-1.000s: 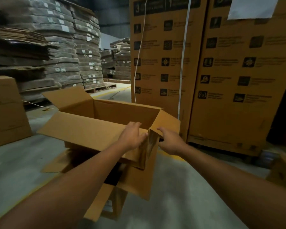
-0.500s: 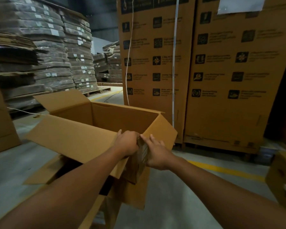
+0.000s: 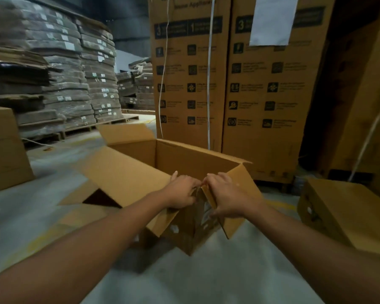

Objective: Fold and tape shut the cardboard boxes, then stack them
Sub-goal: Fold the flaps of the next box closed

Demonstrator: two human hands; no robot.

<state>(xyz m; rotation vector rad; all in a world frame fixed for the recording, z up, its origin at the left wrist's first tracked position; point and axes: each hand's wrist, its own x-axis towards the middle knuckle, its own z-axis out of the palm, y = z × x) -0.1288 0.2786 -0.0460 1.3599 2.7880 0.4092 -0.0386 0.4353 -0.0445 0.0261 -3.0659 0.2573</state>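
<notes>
Now that both hands have closed in on its near corner, the box (image 3: 184, 159) sits on the floor with its flaps splayed, so folding has barely begun. Left hand (image 3: 182, 195) and right hand (image 3: 226, 197) curl their fingers over the flap edges. Tall cartons (image 3: 228, 84) behind read "Home Appliances", "3" and "1". The box's white label (image 3: 206, 207) is unreadable.

Grey concrete floor (image 3: 195, 279), faint yellow line (image 3: 282, 205) across it, closed box (image 3: 4, 150) left, tilted box (image 3: 342, 213) near right, tall printed cartons (image 3: 261, 95) far, wooden pallets (image 3: 110, 125) far left, open box (image 3: 195, 161) centre, perhaps resting on it.
</notes>
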